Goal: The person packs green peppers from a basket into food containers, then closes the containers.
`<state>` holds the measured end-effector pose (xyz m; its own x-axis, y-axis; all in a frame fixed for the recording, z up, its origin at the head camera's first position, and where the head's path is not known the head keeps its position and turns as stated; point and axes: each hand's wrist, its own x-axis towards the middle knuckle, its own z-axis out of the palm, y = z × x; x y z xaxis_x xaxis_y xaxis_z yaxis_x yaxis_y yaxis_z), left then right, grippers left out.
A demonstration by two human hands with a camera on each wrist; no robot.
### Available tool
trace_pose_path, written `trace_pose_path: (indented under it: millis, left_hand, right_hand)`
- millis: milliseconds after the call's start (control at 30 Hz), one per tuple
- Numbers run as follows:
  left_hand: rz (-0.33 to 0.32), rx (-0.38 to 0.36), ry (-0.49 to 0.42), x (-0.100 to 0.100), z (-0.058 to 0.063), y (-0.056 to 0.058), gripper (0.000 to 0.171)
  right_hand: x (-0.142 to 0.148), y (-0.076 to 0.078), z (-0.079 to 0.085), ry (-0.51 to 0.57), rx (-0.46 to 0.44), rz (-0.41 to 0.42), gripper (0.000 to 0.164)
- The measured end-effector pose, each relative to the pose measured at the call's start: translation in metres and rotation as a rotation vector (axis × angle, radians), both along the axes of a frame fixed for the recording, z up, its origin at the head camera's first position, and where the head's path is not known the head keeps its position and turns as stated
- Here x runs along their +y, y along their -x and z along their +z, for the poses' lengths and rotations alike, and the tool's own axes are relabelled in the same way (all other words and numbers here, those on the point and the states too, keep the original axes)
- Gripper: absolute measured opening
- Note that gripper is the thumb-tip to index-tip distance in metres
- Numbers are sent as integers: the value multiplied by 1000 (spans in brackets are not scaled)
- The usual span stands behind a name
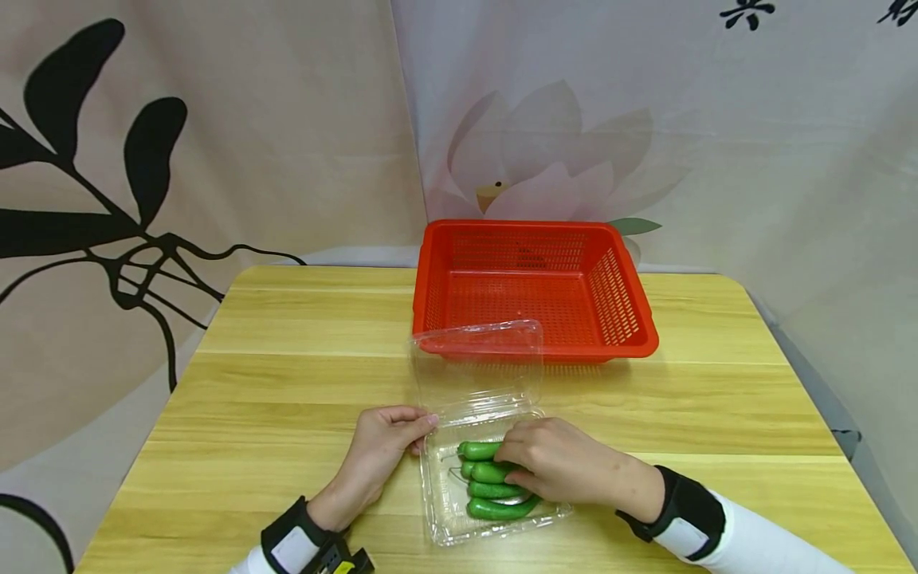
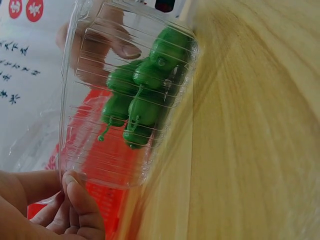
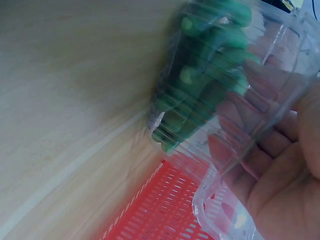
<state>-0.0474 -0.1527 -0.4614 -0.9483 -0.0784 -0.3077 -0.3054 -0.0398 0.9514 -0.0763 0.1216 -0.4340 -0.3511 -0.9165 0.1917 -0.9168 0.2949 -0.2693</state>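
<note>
A clear plastic box [image 1: 441, 518] lies on the table with its hinged lid [image 1: 476, 379] raised away from me. Several green peppers [image 1: 495, 509] with thin stems lie side by side in it, stems toward the left. At the box's upper left corner my left hand [image 1: 380, 450] pinches the rim between thumb and fingers, as the left wrist view also shows. My right hand [image 1: 559, 458] reaches over the right side, fingertips at the upper peppers and covering their right ends. In the right wrist view its fingers [image 3: 235, 120] look extended through the clear wall, somewhat blurred.
Behind the box stands a red plastic basket [image 1: 641, 339] with perforated walls, its front left corner overlapped by the raised lid. The wooden table [image 1: 301, 375] ends at a printed cloth backdrop [image 1: 301, 135].
</note>
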Motion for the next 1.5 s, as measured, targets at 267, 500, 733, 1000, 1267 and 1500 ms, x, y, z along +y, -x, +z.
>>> trace_pose_path:
  millis: [267, 500, 733, 1000, 1267, 1500]
  left_hand:
    - [-10, -3, -13, 1, 2, 1, 17]
    - [-30, 3, -7, 1, 3, 2, 20]
    - [-51, -13, -18, 3, 5, 3, 21]
    - [-93, -5, -4, 1, 3, 6, 24]
    - [-134, 2, 19, 2, 5, 14, 24]
    - [-152, 3, 15, 5, 2, 20, 24]
  right_hand:
    - [5, 2, 2, 61, -18, -18, 15]
    - [13, 8, 9, 121, -20, -55, 12]
    - [23, 17, 14, 227, 32, -104, 15]
    - [35, 30, 22, 397, 126, -230, 18]
    - [41, 48, 33, 620, 215, -400, 36]
    - [45, 60, 38, 619, 181, -520, 45]
